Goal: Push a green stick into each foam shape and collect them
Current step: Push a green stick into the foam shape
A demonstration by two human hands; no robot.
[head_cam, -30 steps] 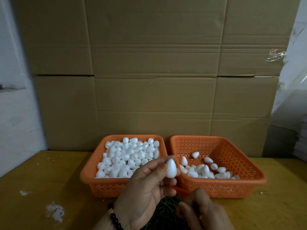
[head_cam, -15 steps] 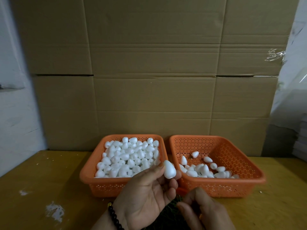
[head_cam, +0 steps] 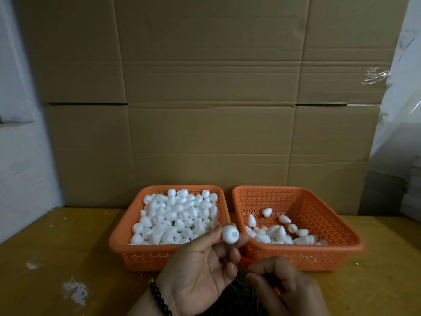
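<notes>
Grip: left hand (head_cam: 200,267) pinches foam shape (head_cam: 230,234) at fingertips, dimpled base toward camera, above gap between baskets | right hand (head_cam: 282,286) curled over green sticks (head_cam: 239,290), hold unclear | advice: centre stick on dimple, push straight, gently.

Matt white foam shapes (head_cam: 175,221) fill perforated orange plastic baskets (head_cam: 118,241) (corrugated cardboard (head_cam: 209,92) behind).

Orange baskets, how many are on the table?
2. The left basket sits on the table, heaped with white foam shapes. The right basket sits beside it, holding fewer. Nothing seems to hide a third.
</notes>
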